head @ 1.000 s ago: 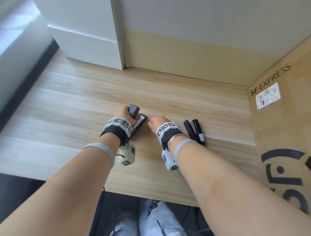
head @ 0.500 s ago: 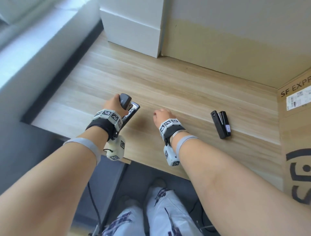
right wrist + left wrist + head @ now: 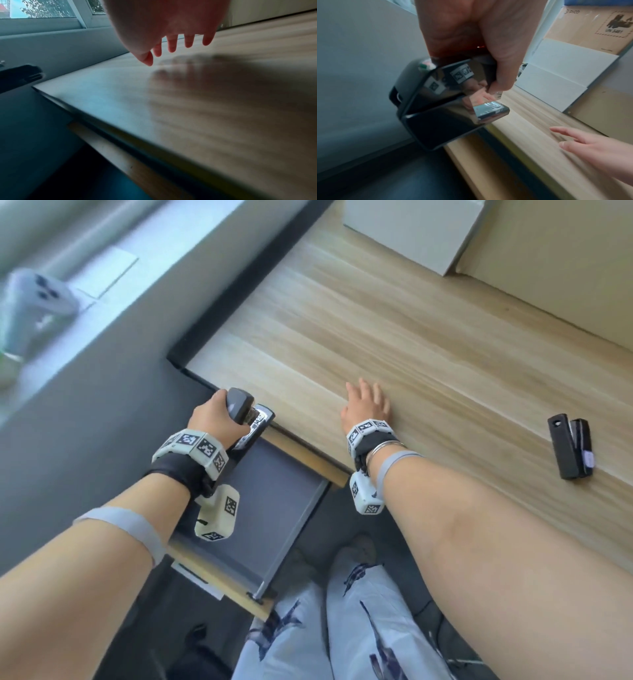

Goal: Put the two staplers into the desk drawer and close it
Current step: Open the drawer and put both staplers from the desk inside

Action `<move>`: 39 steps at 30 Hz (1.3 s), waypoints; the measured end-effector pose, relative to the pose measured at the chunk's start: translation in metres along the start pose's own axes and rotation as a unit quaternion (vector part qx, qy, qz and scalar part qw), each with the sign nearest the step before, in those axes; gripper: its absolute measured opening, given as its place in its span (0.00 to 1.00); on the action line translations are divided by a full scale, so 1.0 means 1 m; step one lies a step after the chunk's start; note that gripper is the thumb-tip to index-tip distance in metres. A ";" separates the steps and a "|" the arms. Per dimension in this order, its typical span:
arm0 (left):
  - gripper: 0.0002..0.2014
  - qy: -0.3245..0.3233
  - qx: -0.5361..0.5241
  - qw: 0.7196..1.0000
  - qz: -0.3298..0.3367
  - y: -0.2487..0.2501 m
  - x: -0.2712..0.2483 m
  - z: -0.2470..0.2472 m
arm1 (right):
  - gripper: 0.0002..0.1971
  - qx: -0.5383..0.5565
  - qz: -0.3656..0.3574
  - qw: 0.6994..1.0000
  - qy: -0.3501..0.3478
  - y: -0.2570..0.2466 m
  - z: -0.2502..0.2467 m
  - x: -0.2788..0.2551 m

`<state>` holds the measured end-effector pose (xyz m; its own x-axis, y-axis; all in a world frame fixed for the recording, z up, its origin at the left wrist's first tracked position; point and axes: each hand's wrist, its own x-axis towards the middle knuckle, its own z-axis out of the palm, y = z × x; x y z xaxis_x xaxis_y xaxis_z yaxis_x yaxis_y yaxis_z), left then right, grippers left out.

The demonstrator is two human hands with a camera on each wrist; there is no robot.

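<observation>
Chrome stapler [image 3: 247, 419] gripped in your left hand [image 3: 214, 419] could clip desk edge [image 3: 301, 448] over drawer [image 3: 274, 491]; right hand [image 3: 366, 405] flat, empty, black stapler [image 3: 570, 445] at 3 o'clock.

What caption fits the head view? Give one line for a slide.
Left hand carries the grey stapler over the open drawer; right hand open above the desk, black stapler waiting.

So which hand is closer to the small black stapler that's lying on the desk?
Right. The right hand hovers open over the desk, apart from the small black stapler further to its right. The left hand is farther, gripping the large stapler above the open drawer.
</observation>
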<state>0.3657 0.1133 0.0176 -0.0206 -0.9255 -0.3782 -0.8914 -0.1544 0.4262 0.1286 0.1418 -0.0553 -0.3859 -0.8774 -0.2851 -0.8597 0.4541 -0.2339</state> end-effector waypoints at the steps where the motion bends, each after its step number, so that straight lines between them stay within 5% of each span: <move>1: 0.16 -0.001 -0.004 1.000 -0.006 -0.013 -0.001 0.002 | 0.28 -0.002 0.004 1.000 0.004 -0.004 0.006 -0.001; 16: 0.18 -0.115 0.068 0.986 -0.104 -0.137 0.041 0.116 | 0.30 -0.045 0.036 0.991 0.119 -0.014 0.050 -0.007; 25: 0.28 -0.115 0.053 0.980 -0.151 -0.161 0.080 0.165 | 0.31 -0.064 0.038 0.984 0.165 -0.015 0.057 -0.004; 34: 0.25 -0.107 0.050 0.980 -0.162 -0.168 0.096 0.188 | 0.32 -0.067 0.040 0.982 0.172 -0.014 0.058 -0.003; 39: 0.38 -0.154 0.031 0.970 -0.184 -0.163 0.097 0.182 | 0.32 -0.063 0.042 0.983 0.167 -0.015 0.056 -0.004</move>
<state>0.4266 0.1117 -0.2379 0.1775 -0.6629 -0.7274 -0.8899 -0.4236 0.1690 0.1615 0.1470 -0.1026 -0.5271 -0.8494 0.0279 -0.8469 0.5222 -0.1001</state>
